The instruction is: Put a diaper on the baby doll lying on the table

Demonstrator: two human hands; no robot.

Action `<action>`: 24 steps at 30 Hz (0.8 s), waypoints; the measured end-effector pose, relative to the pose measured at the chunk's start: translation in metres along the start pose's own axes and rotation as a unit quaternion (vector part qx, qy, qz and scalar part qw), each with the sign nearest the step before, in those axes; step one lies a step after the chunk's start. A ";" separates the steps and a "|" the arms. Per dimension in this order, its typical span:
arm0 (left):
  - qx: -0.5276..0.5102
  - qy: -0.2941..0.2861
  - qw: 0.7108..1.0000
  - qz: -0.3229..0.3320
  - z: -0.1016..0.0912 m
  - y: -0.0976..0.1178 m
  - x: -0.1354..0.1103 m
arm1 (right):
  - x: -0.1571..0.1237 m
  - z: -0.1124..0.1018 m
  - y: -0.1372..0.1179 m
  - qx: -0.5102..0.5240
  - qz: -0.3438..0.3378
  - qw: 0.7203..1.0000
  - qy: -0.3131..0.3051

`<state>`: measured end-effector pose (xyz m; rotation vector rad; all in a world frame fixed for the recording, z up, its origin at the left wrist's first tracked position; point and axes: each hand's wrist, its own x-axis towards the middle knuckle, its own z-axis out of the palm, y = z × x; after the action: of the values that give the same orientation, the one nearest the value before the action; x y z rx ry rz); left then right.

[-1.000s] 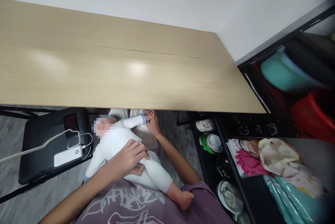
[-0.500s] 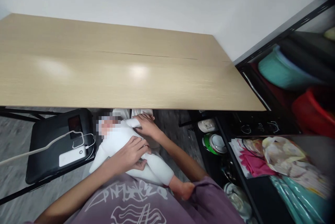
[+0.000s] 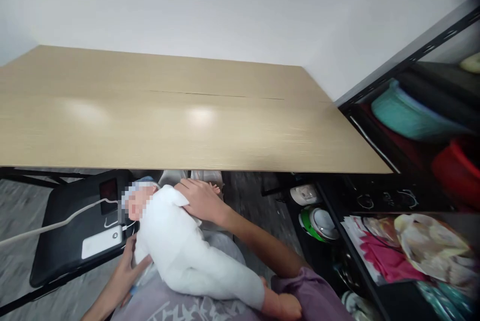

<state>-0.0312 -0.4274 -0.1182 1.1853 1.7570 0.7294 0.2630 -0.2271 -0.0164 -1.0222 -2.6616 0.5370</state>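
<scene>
A baby doll in a white one-piece suit (image 3: 180, 246) lies across my lap below the table's front edge, its head to the left and its bare feet to the right. My right hand (image 3: 200, 200) lies over its upper chest and shoulder, fingers curled around it. My left hand (image 3: 127, 268) reaches under the doll's near side by its arm; the fingers are partly hidden by the white suit.
A long light-wood table (image 3: 180, 121) fills the middle. A black chair (image 3: 71, 238) at the left carries a white power bank (image 3: 102, 241) with a cable. Black shelving (image 3: 393, 196) at the right holds bowls, a green-rimmed pot, cloths and coloured tubs.
My left hand left the doll's belly and went under its near side. My right hand moved from the doll's wrist onto its chest. The doll now lies higher across my lap.
</scene>
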 end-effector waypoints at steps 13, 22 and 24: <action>0.106 -0.041 0.979 0.172 -0.029 0.120 0.020 | -0.103 -0.086 0.010 0.051 0.133 0.985 0.096; 0.246 -0.048 0.931 0.264 -0.022 0.238 0.153 | -0.091 -0.106 0.077 -0.015 0.242 0.952 0.189; 0.286 -0.030 0.919 0.271 -0.022 0.250 0.176 | -0.086 -0.104 0.096 -0.036 0.249 0.947 0.198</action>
<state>0.0235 -0.1708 0.0395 2.1237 1.6463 0.4755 0.4185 -0.1938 0.0296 -1.6434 -2.0817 0.2794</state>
